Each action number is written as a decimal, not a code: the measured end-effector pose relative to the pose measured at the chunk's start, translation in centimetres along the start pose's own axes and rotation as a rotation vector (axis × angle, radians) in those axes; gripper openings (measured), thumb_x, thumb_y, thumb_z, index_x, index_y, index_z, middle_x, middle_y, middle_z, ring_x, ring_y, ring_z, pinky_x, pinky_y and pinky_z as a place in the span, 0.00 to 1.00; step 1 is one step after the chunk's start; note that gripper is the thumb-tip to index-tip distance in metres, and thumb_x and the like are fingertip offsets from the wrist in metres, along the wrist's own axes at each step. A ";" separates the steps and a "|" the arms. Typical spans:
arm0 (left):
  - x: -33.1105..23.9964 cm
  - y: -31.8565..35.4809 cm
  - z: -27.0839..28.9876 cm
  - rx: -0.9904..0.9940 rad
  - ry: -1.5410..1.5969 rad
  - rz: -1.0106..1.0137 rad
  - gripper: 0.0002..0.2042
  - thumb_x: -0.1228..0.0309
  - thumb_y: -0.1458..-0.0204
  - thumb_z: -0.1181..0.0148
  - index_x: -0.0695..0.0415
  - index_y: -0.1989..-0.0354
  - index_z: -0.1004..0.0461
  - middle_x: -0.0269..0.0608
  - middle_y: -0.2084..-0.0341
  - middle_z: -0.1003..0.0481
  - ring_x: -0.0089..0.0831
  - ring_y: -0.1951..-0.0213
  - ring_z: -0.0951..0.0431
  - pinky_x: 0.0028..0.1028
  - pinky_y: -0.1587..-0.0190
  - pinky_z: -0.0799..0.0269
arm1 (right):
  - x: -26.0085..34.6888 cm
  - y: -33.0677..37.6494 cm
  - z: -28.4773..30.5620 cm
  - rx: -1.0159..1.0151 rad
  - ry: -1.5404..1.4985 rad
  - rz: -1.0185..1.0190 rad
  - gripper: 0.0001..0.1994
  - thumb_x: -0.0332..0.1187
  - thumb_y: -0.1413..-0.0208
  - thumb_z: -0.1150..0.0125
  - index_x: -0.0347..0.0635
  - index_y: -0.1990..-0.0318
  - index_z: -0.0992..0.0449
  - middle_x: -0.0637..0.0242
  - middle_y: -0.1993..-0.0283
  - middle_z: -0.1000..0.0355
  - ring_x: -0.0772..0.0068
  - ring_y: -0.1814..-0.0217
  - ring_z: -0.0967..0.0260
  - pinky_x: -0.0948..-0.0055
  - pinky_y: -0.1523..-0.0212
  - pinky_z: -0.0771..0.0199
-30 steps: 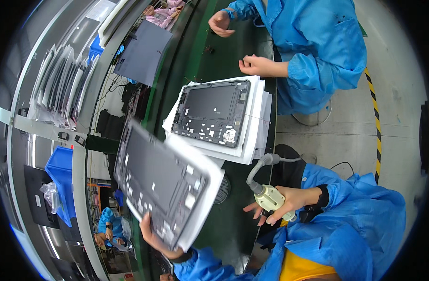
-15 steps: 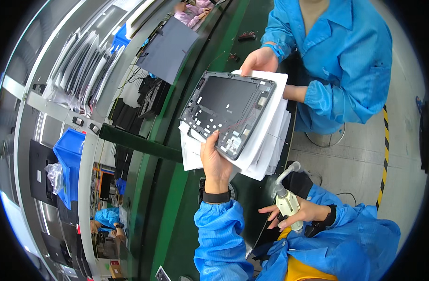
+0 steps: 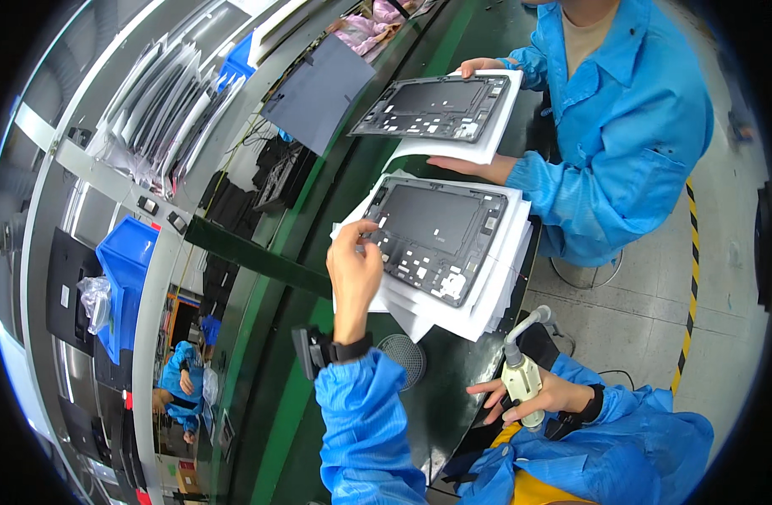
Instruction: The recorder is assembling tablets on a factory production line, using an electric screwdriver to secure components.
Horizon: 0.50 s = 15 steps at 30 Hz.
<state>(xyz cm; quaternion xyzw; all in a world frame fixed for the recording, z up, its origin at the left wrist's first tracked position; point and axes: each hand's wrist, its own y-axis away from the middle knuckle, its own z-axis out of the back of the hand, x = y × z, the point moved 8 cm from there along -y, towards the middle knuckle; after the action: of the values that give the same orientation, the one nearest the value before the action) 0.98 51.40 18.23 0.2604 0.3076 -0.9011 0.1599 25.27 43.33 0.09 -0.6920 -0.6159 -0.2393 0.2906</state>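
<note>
Blue bin [image 3: 121, 282] holding clear bag [image 3: 95, 299], left hand [image 3: 354, 268] touching dark panel [image 3: 432, 236]

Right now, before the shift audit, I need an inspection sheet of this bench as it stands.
Surface: dark green bench, partly covered.
Job's things: dark panel frame lies flat on a stack of white foam sheets; pale electric screwdriver.
Clutter: round mesh disc on the bench; dark sheet further back.
Grippers: left hand touches the frame's near corner; right hand grips the screwdriver, off the bench.
Cables: grey hose rises from the screwdriver.
Surroundings: a co-worker in a blue coat holds a second frame on foam; blue bin and racked panels at left.
</note>
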 end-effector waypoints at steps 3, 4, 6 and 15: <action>-3.6 -4.0 -1.2 0.020 -0.223 -0.283 0.09 0.83 0.61 0.54 0.61 0.71 0.29 0.46 0.54 0.30 0.48 0.64 0.26 0.33 0.60 0.30 | -0.2 0.5 -0.7 -0.017 -0.010 -0.036 0.16 0.20 0.55 0.40 0.31 0.56 0.30 0.55 0.39 0.43 0.66 0.54 0.29 0.72 0.55 0.27; -4.1 -5.2 -1.7 0.053 -0.244 -0.292 0.09 0.82 0.62 0.54 0.61 0.72 0.29 0.46 0.49 0.32 0.52 0.62 0.28 0.34 0.58 0.31 | 0.0 0.2 -1.0 0.006 0.002 -0.025 0.16 0.20 0.55 0.40 0.31 0.56 0.30 0.55 0.38 0.43 0.67 0.55 0.29 0.72 0.55 0.27; -2.5 -7.9 -3.3 0.084 -0.345 -0.301 0.08 0.81 0.61 0.54 0.60 0.72 0.29 0.47 0.47 0.35 0.51 0.60 0.28 0.36 0.57 0.32 | 0.0 0.4 -1.4 0.016 0.021 -0.044 0.15 0.20 0.55 0.40 0.31 0.57 0.29 0.56 0.38 0.44 0.67 0.55 0.29 0.72 0.54 0.28; -5.1 -0.7 -4.5 0.536 -0.115 -0.273 0.08 0.76 0.57 0.45 0.61 0.67 0.28 0.45 0.55 0.28 0.43 0.59 0.27 0.36 0.56 0.33 | 1.6 2.6 0.3 -0.095 0.057 0.084 0.16 0.19 0.56 0.40 0.30 0.56 0.30 0.54 0.42 0.39 0.65 0.56 0.28 0.71 0.56 0.26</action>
<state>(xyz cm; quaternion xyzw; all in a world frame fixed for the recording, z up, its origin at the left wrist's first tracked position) 6.45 55.43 18.39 0.1981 0.0813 -0.9766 -0.0200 28.01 44.50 0.72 -0.7231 -0.5658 -0.2756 0.2847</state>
